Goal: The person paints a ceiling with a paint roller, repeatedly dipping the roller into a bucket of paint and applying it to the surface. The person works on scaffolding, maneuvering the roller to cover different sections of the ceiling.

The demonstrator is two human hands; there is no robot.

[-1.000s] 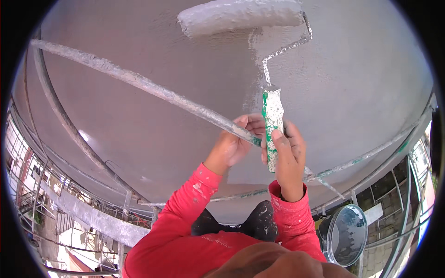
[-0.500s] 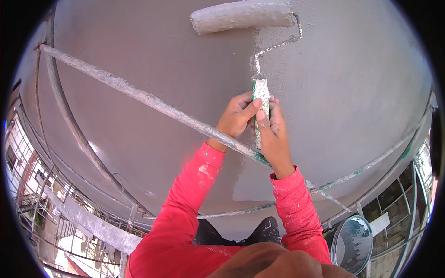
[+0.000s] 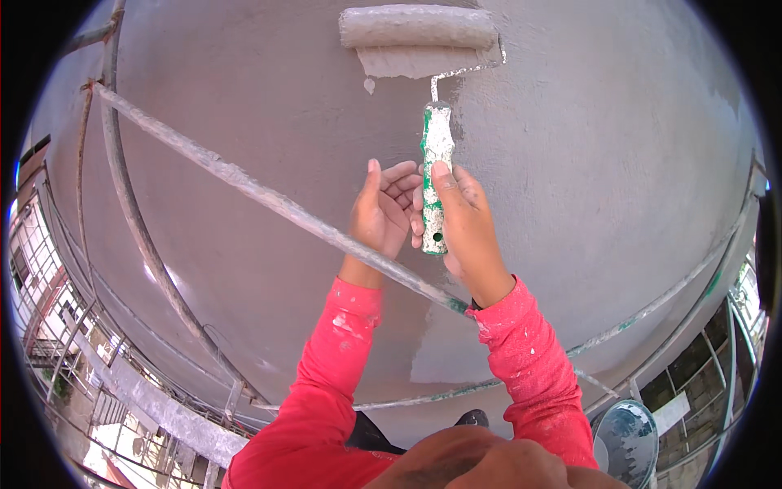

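A paint roller (image 3: 437,143) with a white and green, paint-spattered handle is gripped in my right hand (image 3: 467,216), the thumb lying along the handle. Its thick, paint-coated sleeve (image 3: 419,27) rests against the grey wall (image 3: 285,122) near the top of the view, above a fresh pale strip of paint with a small drip at its left end. Beside the handle, my left hand (image 3: 386,204) is open, palm toward the roller and fingers apart. It appears to hold nothing.
A diagonal scaffold pole (image 3: 236,173) crosses between me and the wall, passing over my left wrist. More scaffold tubes stand at left (image 3: 134,216) and right (image 3: 652,310). A paint bucket (image 3: 627,444) sits at lower right, and a pale plank (image 3: 175,416) runs along the lower left.
My left hand has let go of the roller handle and opened to its left. The roller has shifted slightly left and up, leaving wet paint below its sleeve.
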